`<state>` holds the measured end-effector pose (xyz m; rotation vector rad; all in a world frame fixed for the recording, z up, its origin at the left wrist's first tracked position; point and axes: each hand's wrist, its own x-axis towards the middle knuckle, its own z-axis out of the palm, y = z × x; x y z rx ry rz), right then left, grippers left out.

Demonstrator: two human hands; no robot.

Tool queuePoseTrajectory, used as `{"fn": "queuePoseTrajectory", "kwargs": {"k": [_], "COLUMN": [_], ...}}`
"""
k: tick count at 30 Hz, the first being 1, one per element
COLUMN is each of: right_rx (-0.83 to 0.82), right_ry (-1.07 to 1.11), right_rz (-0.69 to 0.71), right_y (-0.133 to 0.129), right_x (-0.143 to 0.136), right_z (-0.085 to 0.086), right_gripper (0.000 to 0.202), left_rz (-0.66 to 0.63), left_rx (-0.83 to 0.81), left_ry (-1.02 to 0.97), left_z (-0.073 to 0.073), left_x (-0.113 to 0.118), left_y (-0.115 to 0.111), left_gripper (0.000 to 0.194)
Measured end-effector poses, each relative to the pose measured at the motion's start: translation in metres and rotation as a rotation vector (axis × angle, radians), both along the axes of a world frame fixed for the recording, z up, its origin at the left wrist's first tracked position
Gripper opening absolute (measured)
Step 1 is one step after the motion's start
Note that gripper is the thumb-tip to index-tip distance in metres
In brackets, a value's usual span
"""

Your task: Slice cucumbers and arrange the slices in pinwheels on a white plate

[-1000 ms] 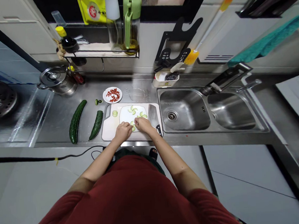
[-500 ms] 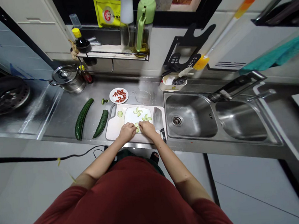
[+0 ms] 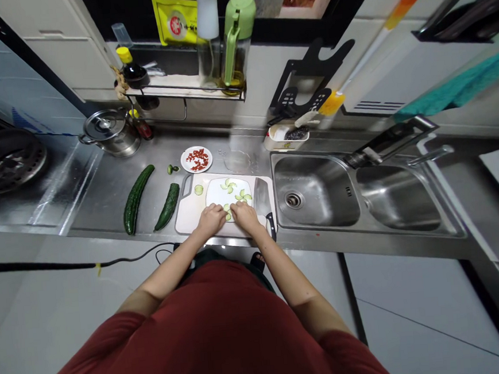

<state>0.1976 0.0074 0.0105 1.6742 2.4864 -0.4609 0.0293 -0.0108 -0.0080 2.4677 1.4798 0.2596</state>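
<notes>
A white plate (image 3: 215,193) lies on the cutting board (image 3: 186,218), with pale green cucumber slices (image 3: 228,186) laid on it in curved, flower-like groups. At the plate's near edge, my left hand (image 3: 212,219) has its fingers closed on a cucumber slice. My right hand (image 3: 244,216) is just beside it, fingers drawn together at the same group of slices; what they pinch is too small to make out. A knife (image 3: 261,197) rests on the board's right side, its black handle toward me. One small stack of slices (image 3: 198,190) sits at the board's left.
Left of the board are a whole cucumber (image 3: 139,199) and a cut cucumber (image 3: 167,207). Behind it stands a small plate of red pieces (image 3: 196,159). A double sink (image 3: 316,190) is on the right, a lidded pot (image 3: 110,133) at the back left.
The camera view has shifted slightly. Both hands stay at the near edge of the plate, with only slight finger movement.
</notes>
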Motion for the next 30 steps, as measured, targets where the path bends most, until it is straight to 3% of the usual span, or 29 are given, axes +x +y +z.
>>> {"fn": "queuePoseTrajectory", "kwargs": {"k": [8,13,30], "right_rx": [0.007,0.029,0.004], "right_ry": [0.093,0.134,0.107], "right_rz": [-0.069,-0.126,-0.071], "right_y": [0.002,-0.001,-0.005], "right_x": [0.007,0.015,0.003], "right_z": [-0.001,-0.001,-0.005], "right_gripper": [0.025,0.026,0.026], "left_rz": [0.081,0.174,0.065], "left_rx": [-0.107,-0.085,-0.048], "left_ry": [-0.075,-0.128,0.004], "left_z": [0.003,0.004,-0.001], "left_x": [0.000,-0.005,0.003], "left_y": [0.006,0.005,0.004], "left_gripper": [0.026,0.028,0.029]}}
